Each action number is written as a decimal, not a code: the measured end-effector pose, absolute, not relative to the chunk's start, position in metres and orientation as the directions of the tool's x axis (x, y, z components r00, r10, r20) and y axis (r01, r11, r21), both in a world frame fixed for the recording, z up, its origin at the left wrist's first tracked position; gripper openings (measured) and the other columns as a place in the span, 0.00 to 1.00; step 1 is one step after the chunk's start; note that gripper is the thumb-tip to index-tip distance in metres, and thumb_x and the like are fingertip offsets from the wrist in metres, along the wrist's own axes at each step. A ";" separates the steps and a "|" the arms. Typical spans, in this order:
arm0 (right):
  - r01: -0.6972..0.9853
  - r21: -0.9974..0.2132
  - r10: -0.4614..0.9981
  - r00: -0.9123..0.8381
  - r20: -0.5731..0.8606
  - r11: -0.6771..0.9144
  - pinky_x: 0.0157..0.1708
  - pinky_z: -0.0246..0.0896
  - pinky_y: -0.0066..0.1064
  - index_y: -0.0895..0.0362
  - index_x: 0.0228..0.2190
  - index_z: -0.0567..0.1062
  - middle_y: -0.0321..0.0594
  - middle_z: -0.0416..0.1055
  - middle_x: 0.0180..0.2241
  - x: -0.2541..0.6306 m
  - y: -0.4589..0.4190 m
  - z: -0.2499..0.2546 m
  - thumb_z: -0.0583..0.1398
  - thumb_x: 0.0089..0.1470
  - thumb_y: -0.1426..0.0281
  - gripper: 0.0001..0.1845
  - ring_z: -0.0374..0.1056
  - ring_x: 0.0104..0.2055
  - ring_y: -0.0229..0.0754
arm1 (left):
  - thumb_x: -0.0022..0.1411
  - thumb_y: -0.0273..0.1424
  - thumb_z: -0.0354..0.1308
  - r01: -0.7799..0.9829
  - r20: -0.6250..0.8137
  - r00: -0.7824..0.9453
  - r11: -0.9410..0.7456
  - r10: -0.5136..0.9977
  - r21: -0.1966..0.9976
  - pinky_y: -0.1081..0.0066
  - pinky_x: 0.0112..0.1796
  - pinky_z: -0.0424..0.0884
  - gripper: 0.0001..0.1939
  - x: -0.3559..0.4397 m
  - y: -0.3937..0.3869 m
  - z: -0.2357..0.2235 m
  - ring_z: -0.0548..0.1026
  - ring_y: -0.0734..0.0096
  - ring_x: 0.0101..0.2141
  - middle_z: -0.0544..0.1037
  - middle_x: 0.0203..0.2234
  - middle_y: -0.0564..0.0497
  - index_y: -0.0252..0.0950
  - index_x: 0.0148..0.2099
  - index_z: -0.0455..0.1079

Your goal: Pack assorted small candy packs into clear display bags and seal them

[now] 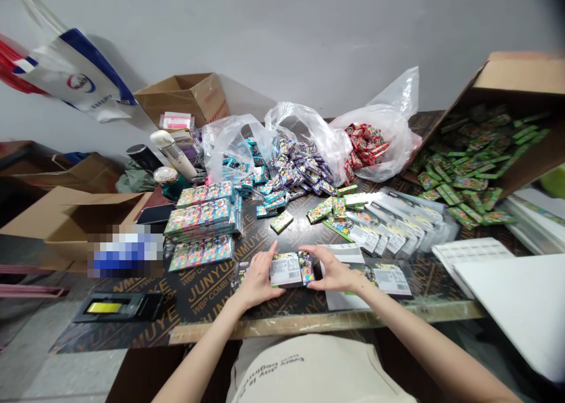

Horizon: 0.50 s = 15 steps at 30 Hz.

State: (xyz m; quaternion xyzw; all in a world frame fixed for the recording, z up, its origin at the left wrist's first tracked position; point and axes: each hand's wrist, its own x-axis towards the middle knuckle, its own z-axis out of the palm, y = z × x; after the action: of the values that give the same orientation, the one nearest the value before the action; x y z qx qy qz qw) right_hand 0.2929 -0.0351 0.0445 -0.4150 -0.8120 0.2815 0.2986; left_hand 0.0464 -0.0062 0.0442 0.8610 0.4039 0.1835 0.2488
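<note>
In front of me on the dark board lies a flat row of small printed boxes [285, 270] with a white barcode label facing up. My left hand [258, 278] grips its left part, thumb along the near side and fingers on the far side. My right hand [332, 271] closes thumb and fingers around a purple small box [306, 267] at the row's right end. A loose green small box [281, 221] lies just beyond. To the right, a flat labelled pack [388, 279] rests by white paper. What lies beneath my left palm is hidden.
Stacked multicoloured packs [200, 217] stand left. Behind are plastic bags of blue, purple [302, 166] and red boxes [366, 147]. Clear sleeves [397, 223] fan out right, near a tilted carton [529, 76] of green boxes. A black tape dispenser [119, 307] sits at the left edge.
</note>
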 end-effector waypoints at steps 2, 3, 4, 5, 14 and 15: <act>0.501 -0.711 0.845 -0.471 0.253 0.493 0.53 0.49 0.41 0.55 0.56 0.54 0.47 0.59 0.54 0.294 -0.032 0.046 0.66 0.37 0.61 0.45 0.56 0.54 0.49 | 0.41 0.31 0.62 0.593 0.113 0.603 -0.539 0.789 0.598 0.58 0.50 0.57 0.53 0.047 -0.005 0.046 0.63 0.57 0.48 0.65 0.48 0.45 0.38 0.64 0.35; 0.524 -0.707 0.867 -0.418 0.272 0.475 0.53 0.48 0.42 0.55 0.56 0.53 0.47 0.59 0.54 0.294 -0.031 0.047 0.67 0.36 0.59 0.48 0.56 0.54 0.50 | 0.41 0.31 0.62 0.598 0.112 0.586 -0.522 0.803 0.608 0.58 0.50 0.57 0.52 0.047 -0.004 0.046 0.63 0.57 0.48 0.65 0.48 0.45 0.38 0.64 0.35; 0.559 -0.702 0.895 -0.334 0.297 0.441 0.53 0.47 0.43 0.55 0.56 0.52 0.48 0.60 0.53 0.294 -0.032 0.047 0.67 0.35 0.58 0.49 0.56 0.54 0.51 | 0.42 0.31 0.61 0.609 0.111 0.560 -0.499 0.821 0.616 0.58 0.50 0.57 0.52 0.047 -0.003 0.046 0.63 0.57 0.48 0.65 0.48 0.45 0.39 0.64 0.35; 0.591 -0.702 0.917 -0.243 0.316 0.398 0.53 0.46 0.44 0.55 0.57 0.51 0.47 0.62 0.52 0.292 -0.033 0.048 0.66 0.37 0.57 0.49 0.56 0.54 0.51 | 0.42 0.31 0.61 0.622 0.109 0.532 -0.475 0.840 0.623 0.58 0.50 0.58 0.52 0.048 -0.001 0.046 0.64 0.58 0.48 0.65 0.48 0.45 0.39 0.64 0.34; 0.763 -0.593 0.909 0.019 0.417 0.257 0.51 0.45 0.41 0.52 0.51 0.60 0.41 0.69 0.45 0.322 0.030 0.056 0.52 0.56 0.65 0.21 0.59 0.49 0.45 | 0.42 0.30 0.59 0.681 0.073 0.513 -0.457 0.855 0.572 0.56 0.48 0.60 0.51 0.055 0.014 0.024 0.64 0.55 0.48 0.67 0.47 0.46 0.41 0.64 0.34; 0.810 -0.569 0.885 0.157 0.439 0.139 0.51 0.46 0.41 0.53 0.50 0.62 0.43 0.66 0.48 0.341 0.054 0.059 0.51 0.56 0.66 0.19 0.57 0.51 0.46 | 0.41 0.29 0.59 0.693 0.067 0.522 -0.468 0.851 0.548 0.56 0.48 0.59 0.51 0.054 0.013 0.017 0.64 0.55 0.48 0.67 0.48 0.46 0.42 0.64 0.36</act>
State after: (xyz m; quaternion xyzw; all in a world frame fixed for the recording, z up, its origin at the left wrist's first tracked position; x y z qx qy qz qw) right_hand 0.3410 0.0545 0.0595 -0.6545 -0.6475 0.0478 0.3875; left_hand 0.0543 0.0133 0.0166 0.8401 0.4593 0.1680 0.2345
